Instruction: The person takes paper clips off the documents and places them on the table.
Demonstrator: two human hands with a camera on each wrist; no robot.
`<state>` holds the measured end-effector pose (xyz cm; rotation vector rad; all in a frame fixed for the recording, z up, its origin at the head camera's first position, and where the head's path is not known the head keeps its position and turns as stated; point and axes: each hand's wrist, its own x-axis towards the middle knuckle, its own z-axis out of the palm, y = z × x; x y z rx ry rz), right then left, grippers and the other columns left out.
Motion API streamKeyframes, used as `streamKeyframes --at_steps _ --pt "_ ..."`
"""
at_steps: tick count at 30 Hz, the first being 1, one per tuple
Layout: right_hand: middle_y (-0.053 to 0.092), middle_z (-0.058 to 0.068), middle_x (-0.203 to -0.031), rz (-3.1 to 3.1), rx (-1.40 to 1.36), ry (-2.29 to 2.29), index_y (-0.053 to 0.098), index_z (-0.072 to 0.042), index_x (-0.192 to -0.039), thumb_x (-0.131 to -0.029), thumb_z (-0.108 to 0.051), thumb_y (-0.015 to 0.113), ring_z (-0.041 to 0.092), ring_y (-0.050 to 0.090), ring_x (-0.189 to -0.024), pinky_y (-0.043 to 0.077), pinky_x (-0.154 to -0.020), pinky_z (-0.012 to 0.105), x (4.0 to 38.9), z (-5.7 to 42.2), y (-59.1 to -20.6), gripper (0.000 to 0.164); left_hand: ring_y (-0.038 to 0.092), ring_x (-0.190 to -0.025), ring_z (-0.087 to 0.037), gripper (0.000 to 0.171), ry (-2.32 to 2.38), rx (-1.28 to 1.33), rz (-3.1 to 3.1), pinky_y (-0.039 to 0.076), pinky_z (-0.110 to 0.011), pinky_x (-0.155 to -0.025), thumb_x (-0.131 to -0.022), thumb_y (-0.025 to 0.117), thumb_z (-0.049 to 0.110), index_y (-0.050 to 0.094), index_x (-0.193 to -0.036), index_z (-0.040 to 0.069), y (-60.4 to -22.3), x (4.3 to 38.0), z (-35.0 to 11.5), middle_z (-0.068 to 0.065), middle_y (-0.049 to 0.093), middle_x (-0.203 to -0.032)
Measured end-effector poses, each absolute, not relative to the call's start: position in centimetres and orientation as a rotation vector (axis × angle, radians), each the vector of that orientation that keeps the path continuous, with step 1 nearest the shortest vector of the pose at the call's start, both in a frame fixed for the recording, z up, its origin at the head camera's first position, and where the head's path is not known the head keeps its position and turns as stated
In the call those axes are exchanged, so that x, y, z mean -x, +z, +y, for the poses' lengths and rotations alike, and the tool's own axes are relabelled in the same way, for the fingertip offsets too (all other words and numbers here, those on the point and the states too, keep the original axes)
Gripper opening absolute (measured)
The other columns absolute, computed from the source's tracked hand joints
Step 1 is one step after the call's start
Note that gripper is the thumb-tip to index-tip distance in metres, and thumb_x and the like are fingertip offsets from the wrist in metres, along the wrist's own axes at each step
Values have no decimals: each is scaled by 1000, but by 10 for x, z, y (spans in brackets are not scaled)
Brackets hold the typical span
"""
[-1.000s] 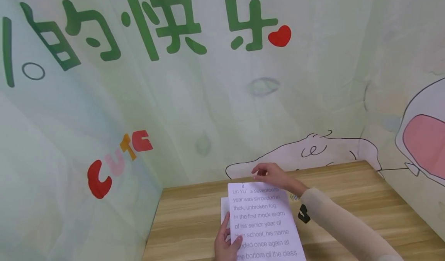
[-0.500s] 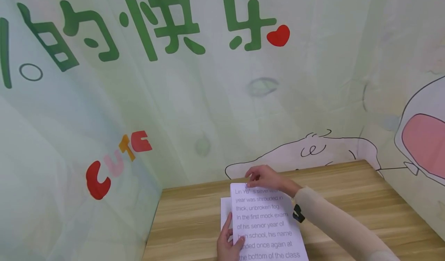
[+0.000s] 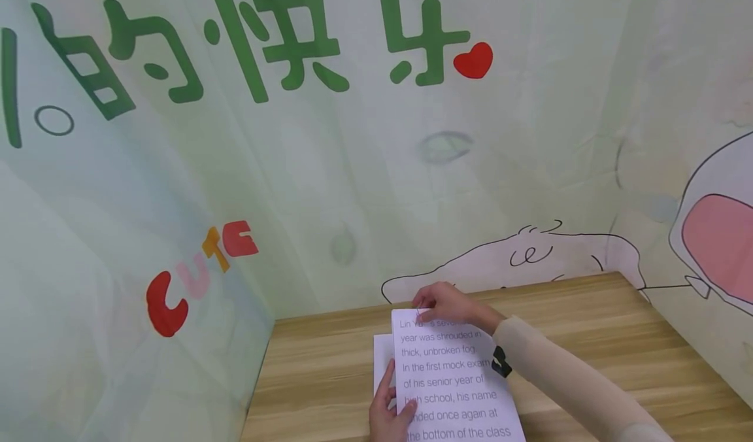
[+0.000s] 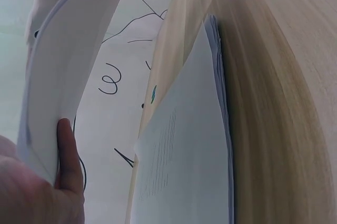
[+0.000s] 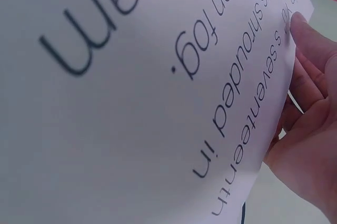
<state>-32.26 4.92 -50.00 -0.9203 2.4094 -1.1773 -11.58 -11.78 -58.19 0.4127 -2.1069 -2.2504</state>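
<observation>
Printed paper sheets (image 3: 453, 390) with large English text are held up over the table, tilted toward me. My left hand (image 3: 389, 419) grips their left edge, thumb on the printed face. At their top edge sits a small thin wire loop that looks like a paper clip (image 3: 419, 312). My right hand (image 3: 450, 303) pinches there with thumb and fingers. In the right wrist view its thumb presses the front of the held sheets (image 5: 158, 118) while the other fingers lie behind the edge. Below lies another paper stack (image 4: 184, 166), partly hidden in the head view.
The wood-grain table (image 3: 317, 363) extends to both sides of the papers. Behind and beside it hangs a pale green printed curtain (image 3: 353, 167) with lettering and drawings. A small black object (image 3: 501, 361) shows beside the right sleeve.
My right hand has moved left along the top edge and down onto the paper clip, its thumb now over the front. The held sheets and left hand have shifted slightly right.
</observation>
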Motion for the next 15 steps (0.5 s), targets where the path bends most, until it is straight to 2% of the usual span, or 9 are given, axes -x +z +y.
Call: streamKeyframes --at_steps 15 --pt "77 1 -94 2344 870 -1241 75 -10 -107 -94 -5 77 16 70 -83 60 -79 26 324 47 -502 14 75 -85 -22 84 -2255 -416 -2063 67 -36 -75 -89 65 -13 35 -165 7 -582 113 -116 -14 60 -109"
